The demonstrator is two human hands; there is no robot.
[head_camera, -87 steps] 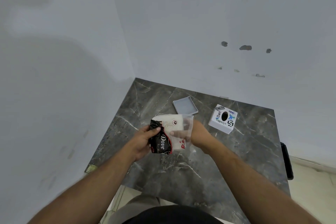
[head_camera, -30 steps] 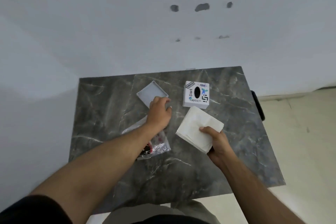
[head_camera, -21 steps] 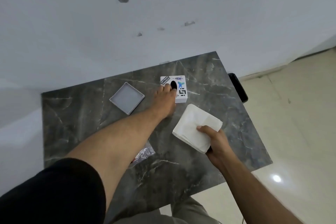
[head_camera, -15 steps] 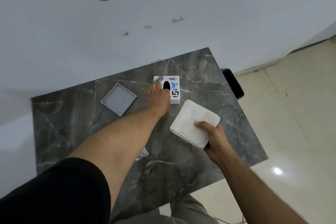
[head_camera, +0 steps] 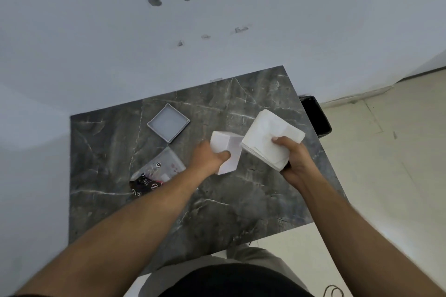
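Note:
My left hand (head_camera: 208, 158) grips a small white box (head_camera: 226, 152), lifted off the dark marble table (head_camera: 217, 212) and tipped so its plain sides face me. My right hand (head_camera: 293, 160) holds a thick stack of white tissues (head_camera: 269, 138) just to the right of the box, its corner touching or nearly touching the box. Both are held above the table's middle right.
A shallow grey square lid (head_camera: 168, 122) lies at the table's back. A clear plastic bag with a dark wrapper inside (head_camera: 156, 172) lies left of my left forearm. A black object (head_camera: 315, 114) sits off the table's right edge. Wall runs behind and to the left.
My left hand, which rested on the sticker-covered box on the table, has picked it up and turned it over toward the tissue stack. My right hand has raised the stack slightly.

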